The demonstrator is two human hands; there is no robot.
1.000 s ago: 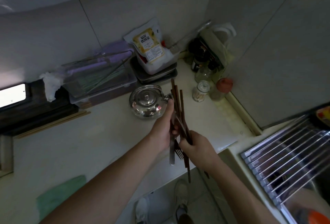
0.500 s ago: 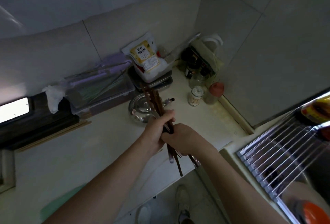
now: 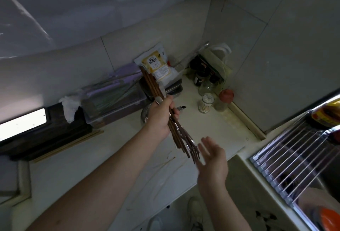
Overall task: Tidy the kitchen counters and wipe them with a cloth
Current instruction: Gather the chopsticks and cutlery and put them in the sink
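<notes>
My left hand (image 3: 161, 116) grips a bundle of brown chopsticks (image 3: 152, 85) together with a metal fork, held above the pale counter (image 3: 211, 125). The bundle slants from upper left, near the yellow-labelled pouch (image 3: 156, 65), down to lower right. My right hand (image 3: 211, 159) is flat and open with its palm against the bundle's lower ends, where the fork tines (image 3: 194, 149) stick out. A steel kettle (image 3: 145, 114) sits mostly hidden behind my left hand.
A clear lidded utensil box (image 3: 114, 98) and stacked metal trays (image 3: 173, 89) stand at the wall. Jars, a toothpick holder (image 3: 206, 102) and a red-capped bottle (image 3: 225, 98) crowd the corner. Loose chopsticks (image 3: 70, 146) lie at left. A roll-up rack (image 3: 298, 159) spans the sink at right.
My right hand has let go of the bundle and now lies flat against its lower ends. My left hand has lifted the bundle up and back toward the wall.
</notes>
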